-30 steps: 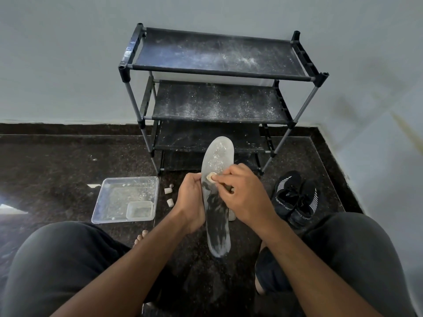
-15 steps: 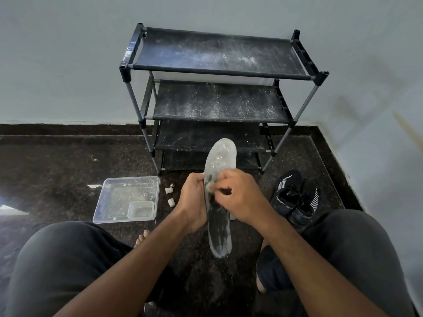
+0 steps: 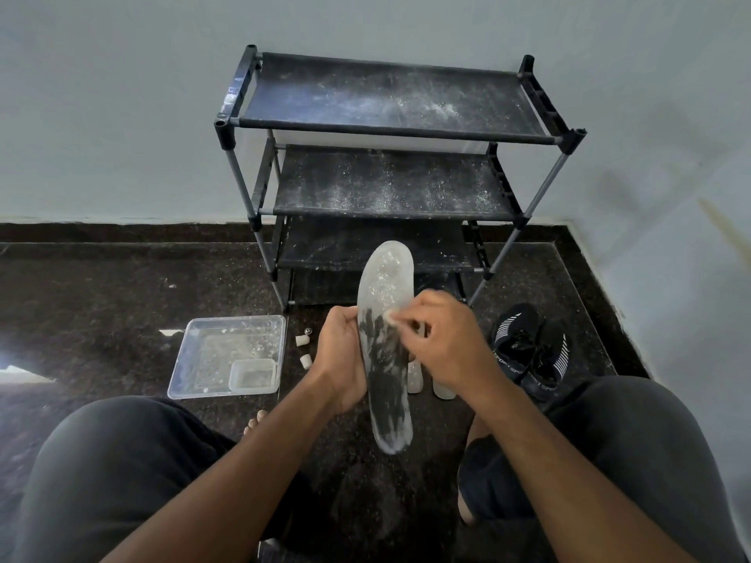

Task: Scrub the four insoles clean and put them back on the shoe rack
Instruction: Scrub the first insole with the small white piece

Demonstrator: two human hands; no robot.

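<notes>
Left hand (image 3: 341,359) grips insole (image 3: 386,359) — tray (image 3: 191,359) holds small tub (image 3: 252,375).

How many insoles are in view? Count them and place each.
3. One insole in the left hand, scrubbed by the right hand; two lie on the floor behind that hand. A fourth may be hidden.
</notes>
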